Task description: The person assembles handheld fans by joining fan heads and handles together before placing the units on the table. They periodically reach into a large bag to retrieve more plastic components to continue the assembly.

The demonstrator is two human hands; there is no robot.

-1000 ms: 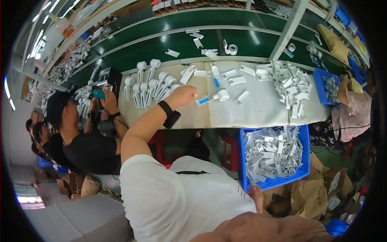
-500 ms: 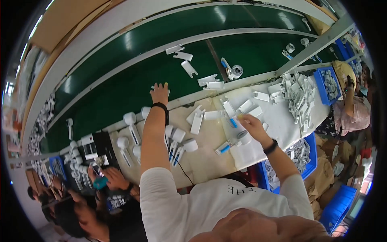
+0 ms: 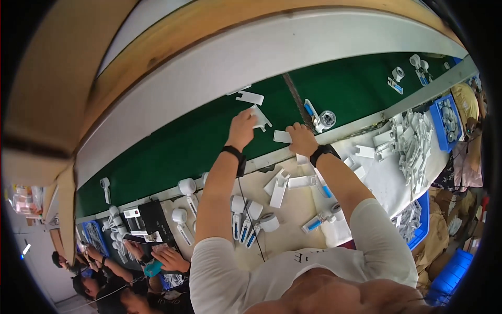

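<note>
Over the green conveyor belt [image 3: 172, 174], my left hand [image 3: 242, 129] is closed on the edge of a white notched plastic cover [image 3: 261, 119]. To its right, my right hand [image 3: 303, 140] grips another white plastic cover [image 3: 282, 136] at the belt's near edge. A third white cover [image 3: 250, 98] lies farther back on the belt. Right of my right hand is a round-headed white device [image 3: 327, 121] with a blue strip piece beside it. On the pale worktable [image 3: 298, 222] nearer me lie loose white covers [image 3: 278, 192] and several round-headed white handheld units [image 3: 269, 222].
A big pile of white covers [image 3: 413, 149] lies at the table's right, beside a blue bin [image 3: 445, 123]. Another blue bin [image 3: 422, 220] stands below the table edge. A grey-white beam [image 3: 293, 36] spans above the belt. At left, a co-worker's hands [image 3: 170, 259] work near a black tray [image 3: 157, 222].
My left hand has moved right along the belt onto a white cover. My right hand has left the table and reached forward to a cover at the belt edge. The view has shifted.
</note>
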